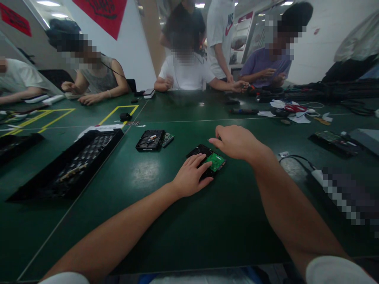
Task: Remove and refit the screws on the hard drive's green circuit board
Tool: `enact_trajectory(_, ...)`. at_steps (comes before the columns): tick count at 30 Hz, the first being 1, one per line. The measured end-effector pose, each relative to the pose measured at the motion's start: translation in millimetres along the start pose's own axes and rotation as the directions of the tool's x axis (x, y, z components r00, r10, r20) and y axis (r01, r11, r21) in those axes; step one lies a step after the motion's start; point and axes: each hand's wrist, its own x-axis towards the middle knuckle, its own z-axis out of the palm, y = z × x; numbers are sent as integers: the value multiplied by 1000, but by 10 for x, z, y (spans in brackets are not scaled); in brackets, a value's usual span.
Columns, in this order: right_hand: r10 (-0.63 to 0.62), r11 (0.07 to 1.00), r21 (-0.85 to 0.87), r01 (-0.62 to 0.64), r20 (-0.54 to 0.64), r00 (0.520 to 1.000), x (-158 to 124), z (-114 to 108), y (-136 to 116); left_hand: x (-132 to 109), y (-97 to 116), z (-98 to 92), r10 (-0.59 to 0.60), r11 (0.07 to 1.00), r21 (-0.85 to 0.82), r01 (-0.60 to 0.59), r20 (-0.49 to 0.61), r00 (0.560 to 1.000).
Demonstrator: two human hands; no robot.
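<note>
My left hand (194,176) lies with fingers stretched over a black hard drive (199,150), pressing on it from above. The drive's green circuit board (217,161) faces up, partly covered by my fingertips. Above the drive's right side hovers my right hand (237,142), its fingers curled and the thumb close to the index finger. Whatever sits in that pinch, if anything, is too small to make out. A second black hard drive (150,140) lies farther left, with a small loose circuit board (167,139) against its right side.
On the left stands a long black tray (66,181) holding small metal parts. Another drive-like unit with a board (333,142) and a cable (299,157) lie to the right. Co-workers sit across the green table (142,221). Tools, papers and gloves (278,104) lie at the back right.
</note>
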Motion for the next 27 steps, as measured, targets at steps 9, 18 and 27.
enact_trajectory(9, -272, 952, 151, 268, 7, 962, -27, -45, 62, -4, 6, -18, -2, 1000, 10, 2, 16, 1000)
enact_trajectory(18, -182, 973, 139, 183, -22, 983, -36, -39, 32, -4, 12, -22, -12, 1000, -3, 12, 20, 1000)
enact_trajectory(27, -176, 769, 628, 118, 30, 984, 97, 71, 139, 2, 12, -25, 0, 1000, 8, -1, 20, 1000)
